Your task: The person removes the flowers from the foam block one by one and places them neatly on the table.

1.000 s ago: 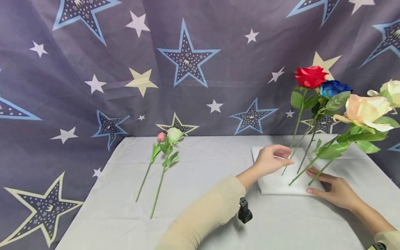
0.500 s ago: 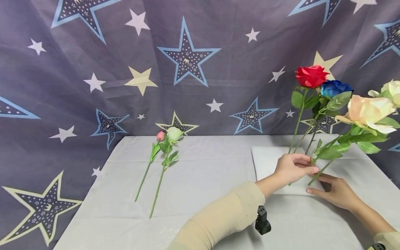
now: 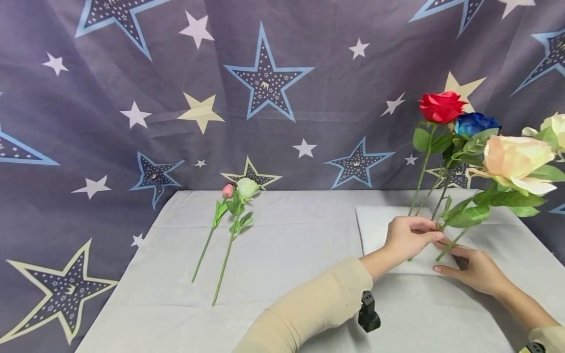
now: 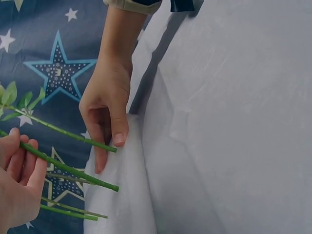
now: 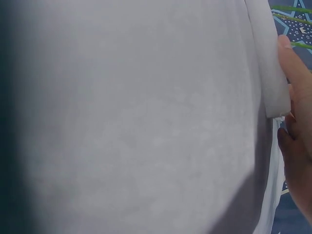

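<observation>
Left hand (image 3: 408, 238) has drawn back slightly over the grey tablecloth (image 3: 282, 255).

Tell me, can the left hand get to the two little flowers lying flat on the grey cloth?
Probably yes, but not freely. The left hand grips the green stems of the standing flower bunch, so it is busy. The pink bud and pale green flower lie apart on the grey tablecloth, with nothing between.

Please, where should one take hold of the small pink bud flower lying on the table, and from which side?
Grip the pink bud flower at the bare lower half of its stem, coming from above with a thumb and finger pinch. It lies flat on the table, leaves and bud crowd the far end, and the white bud flower lies close on its right.
</observation>
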A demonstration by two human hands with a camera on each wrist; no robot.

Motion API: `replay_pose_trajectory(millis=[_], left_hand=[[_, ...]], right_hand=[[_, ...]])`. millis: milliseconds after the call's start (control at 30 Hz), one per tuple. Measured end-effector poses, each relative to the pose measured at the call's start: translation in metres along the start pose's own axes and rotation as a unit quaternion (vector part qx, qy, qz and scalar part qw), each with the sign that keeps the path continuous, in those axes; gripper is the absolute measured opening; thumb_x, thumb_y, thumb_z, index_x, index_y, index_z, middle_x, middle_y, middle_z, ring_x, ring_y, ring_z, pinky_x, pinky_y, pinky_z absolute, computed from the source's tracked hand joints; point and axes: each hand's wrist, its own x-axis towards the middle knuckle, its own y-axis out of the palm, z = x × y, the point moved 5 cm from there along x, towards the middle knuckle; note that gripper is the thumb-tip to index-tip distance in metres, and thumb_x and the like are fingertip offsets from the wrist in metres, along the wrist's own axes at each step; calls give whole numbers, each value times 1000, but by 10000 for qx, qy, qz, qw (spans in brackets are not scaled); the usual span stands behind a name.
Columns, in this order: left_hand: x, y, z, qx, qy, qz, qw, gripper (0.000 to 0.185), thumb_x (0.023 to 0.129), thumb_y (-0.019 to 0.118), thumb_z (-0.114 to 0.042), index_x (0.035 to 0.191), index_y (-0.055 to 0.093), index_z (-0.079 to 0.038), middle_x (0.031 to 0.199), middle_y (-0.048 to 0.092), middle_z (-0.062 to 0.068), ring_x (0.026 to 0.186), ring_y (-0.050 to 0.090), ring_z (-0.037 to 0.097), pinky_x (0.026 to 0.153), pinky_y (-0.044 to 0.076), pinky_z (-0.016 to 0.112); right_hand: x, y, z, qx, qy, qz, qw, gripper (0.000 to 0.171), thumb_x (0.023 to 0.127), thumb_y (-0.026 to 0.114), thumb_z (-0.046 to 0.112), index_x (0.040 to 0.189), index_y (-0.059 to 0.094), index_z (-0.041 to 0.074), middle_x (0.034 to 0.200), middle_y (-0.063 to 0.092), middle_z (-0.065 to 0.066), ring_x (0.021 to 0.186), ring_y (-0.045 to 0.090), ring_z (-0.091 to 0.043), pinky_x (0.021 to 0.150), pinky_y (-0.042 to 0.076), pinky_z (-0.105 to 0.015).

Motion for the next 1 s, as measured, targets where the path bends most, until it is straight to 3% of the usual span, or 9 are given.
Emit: replay_pose_trajectory(millis=[300, 467, 733, 900, 1000], left_hand=[[3, -13, -6, -587, 234, -146, 9979, 15, 81, 76, -9, 94, 75, -1, 94, 76, 11, 72, 68, -1, 64, 50, 2], [2, -26, -11, -651, 351, -109, 9972, 18, 82, 76, -10, 97, 75, -1, 97, 76, 12, 77, 71, 3, 67, 51, 3], [-5, -52, 1, -944, 161, -128, 9953, 21, 82, 75, -8, 101, 73, 2, 98, 74, 16, 85, 74, 18, 67, 55, 8], [-9, -69, 10, -1964, -104, -158, 9803, 22, 82, 71, 4, 102, 68, 13, 100, 69, 29, 90, 71, 39, 72, 61, 22], [-12, -80, 17, -2444, -337, -170, 9689, 23, 82, 68, 9, 104, 66, 16, 100, 67, 34, 92, 69, 44, 75, 61, 28]], right_hand=[[0, 0, 2, 155, -240, -4, 9996, 65, 63, 87, 9, 124, 65, 5, 138, 38, 38, 127, 29, 27, 101, 19, 9], [-1, 2, 1, 131, -326, -19, 9994, 65, 62, 87, 9, 124, 65, 7, 138, 39, 37, 128, 29, 26, 102, 19, 9], [-2, 1, 1, 103, -381, -117, 9992, 65, 60, 88, 9, 122, 67, 9, 137, 42, 36, 128, 31, 26, 105, 18, 7], [-2, 0, 2, 123, -450, -190, 9987, 65, 59, 88, 8, 120, 67, 7, 137, 42, 35, 128, 32, 25, 105, 19, 7], [-1, 0, 2, 134, -448, -184, 9987, 65, 59, 88, 8, 121, 67, 6, 137, 42, 35, 128, 32, 25, 105, 20, 7]])
